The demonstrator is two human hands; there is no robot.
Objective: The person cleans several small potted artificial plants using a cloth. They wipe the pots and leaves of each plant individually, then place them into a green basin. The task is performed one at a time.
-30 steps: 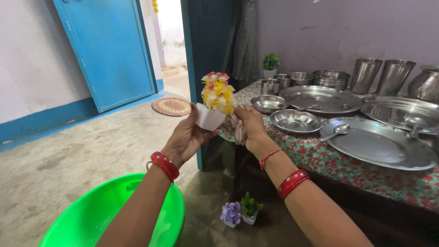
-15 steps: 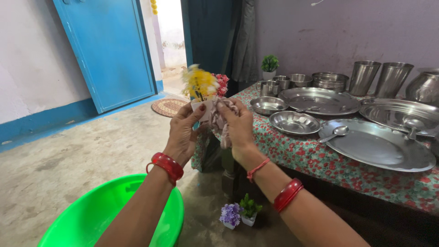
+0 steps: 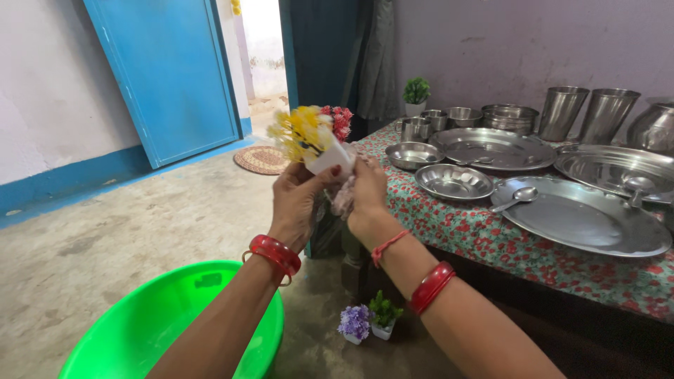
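My left hand [image 3: 298, 200] grips a small white pot of yellow, white and red artificial flowers [image 3: 309, 137], tilted to the left at chest height. My right hand [image 3: 366, 193] presses a crumpled pinkish cloth [image 3: 344, 200] against the pot's side. Both wrists carry red bangles. The hands hover beside the corner of a table covered with a floral cloth [image 3: 505, 245].
Steel plates, bowls, tumblers and a spoon [image 3: 516, 198] fill the table, with a small green plant pot [image 3: 415, 95] at its far end. A green plastic basin [image 3: 168, 326] sits on the floor below, next to two tiny flower pots [image 3: 368, 324]. A blue door [image 3: 172, 77] stands open.
The flower pot has turned and tipped to the left in my left hand. My right hand with the cloth has moved along the pot's side, and both hands sit slightly lower.
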